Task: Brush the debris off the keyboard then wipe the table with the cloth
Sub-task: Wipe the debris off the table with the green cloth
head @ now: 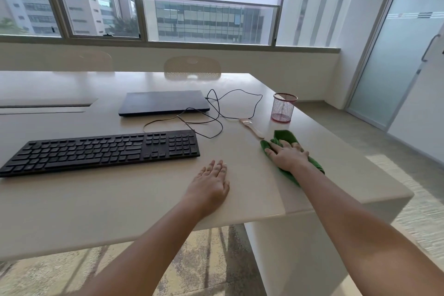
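Keyboard (101, 151) left of cloth (286, 138), brush (252, 128) behind cloth

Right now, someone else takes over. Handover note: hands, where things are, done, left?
Left hand: open, flat on the table right of the keyboard, holding nothing.
Right hand: fingers straight, pressing the green cloth onto the table near its right edge.
Brush: lying on the table between the cable and the cloth, untouched.
Done: brush is set down, so brushing looks finished; debris is too small to confirm.
Left: wipe the table; only the right corner is under the cloth. Watch the cable, laptop and mesh cup.
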